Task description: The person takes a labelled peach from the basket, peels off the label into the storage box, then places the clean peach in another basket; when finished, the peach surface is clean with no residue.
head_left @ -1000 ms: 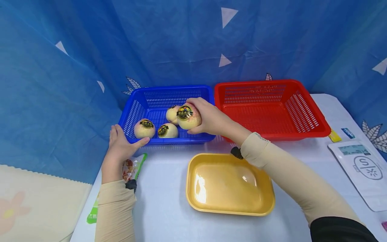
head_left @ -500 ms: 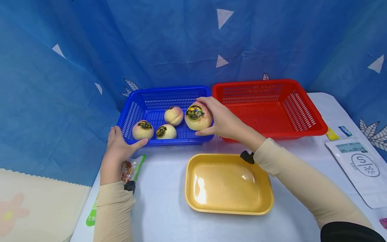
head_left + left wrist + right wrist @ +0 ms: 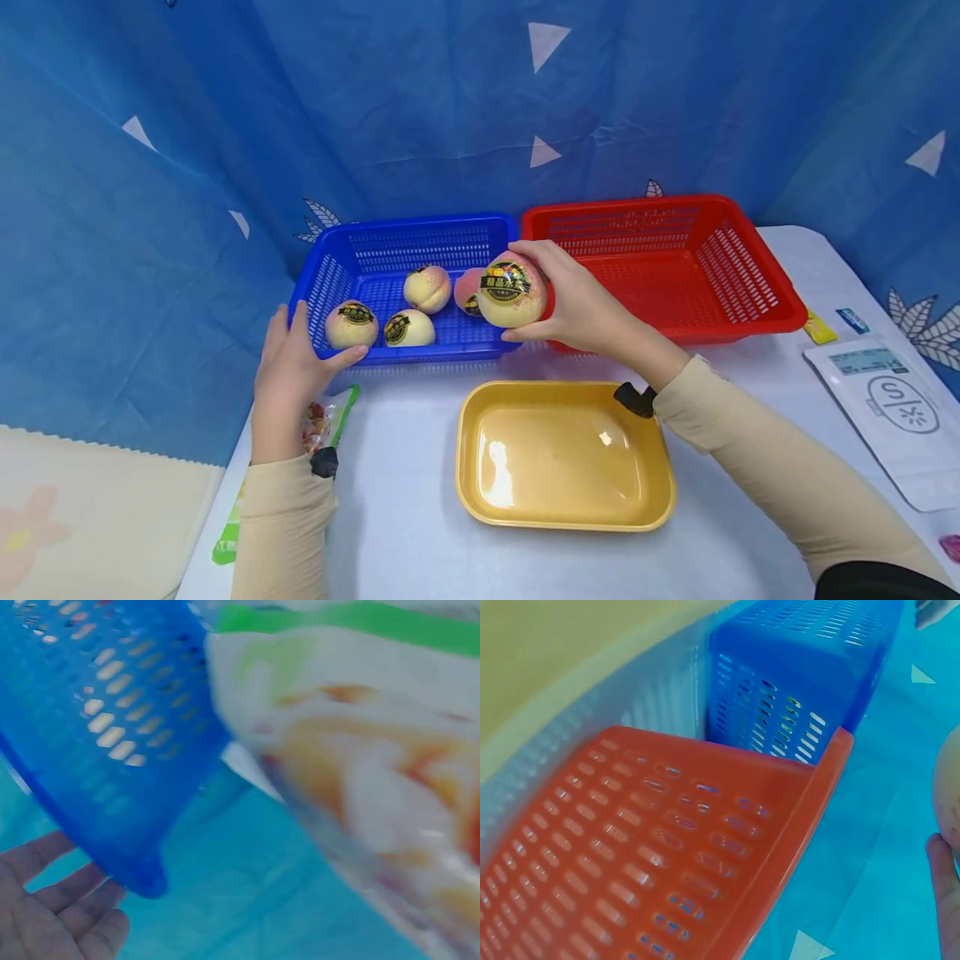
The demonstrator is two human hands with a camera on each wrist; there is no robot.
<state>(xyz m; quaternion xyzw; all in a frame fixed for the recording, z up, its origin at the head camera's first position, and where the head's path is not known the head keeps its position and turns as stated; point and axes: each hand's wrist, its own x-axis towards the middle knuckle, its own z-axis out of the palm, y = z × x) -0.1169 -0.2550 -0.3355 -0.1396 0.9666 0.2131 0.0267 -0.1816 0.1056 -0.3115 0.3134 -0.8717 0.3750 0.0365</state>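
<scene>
In the head view my right hand (image 3: 581,308) holds a peach (image 3: 513,292) with a black label, thumb below and fingers above. It is raised where the blue basket (image 3: 435,354) and red basket (image 3: 645,292) meet. Several other labelled peaches lie in the blue basket, one partly hidden behind the held one. My left hand (image 3: 288,367) is at that basket's front left corner, thumb along the front rim and fingers spread outside. The left wrist view has its extended fingers right at the blue rim. Only the edge of the held peach (image 3: 950,787) shows in the right wrist view.
A yellow tray (image 3: 566,525) sits in front of the baskets. Beside my left forearm lies a clear food bag (image 3: 341,417) with green edges. At the right are a white scale (image 3: 885,417) and small yellow and blue packets. A blue curtain hangs behind.
My right hand has carried the peach rightward, from over the blue basket toward the red one, uncovering another peach. My left hand stays at the corner, its fingers slightly more spread.
</scene>
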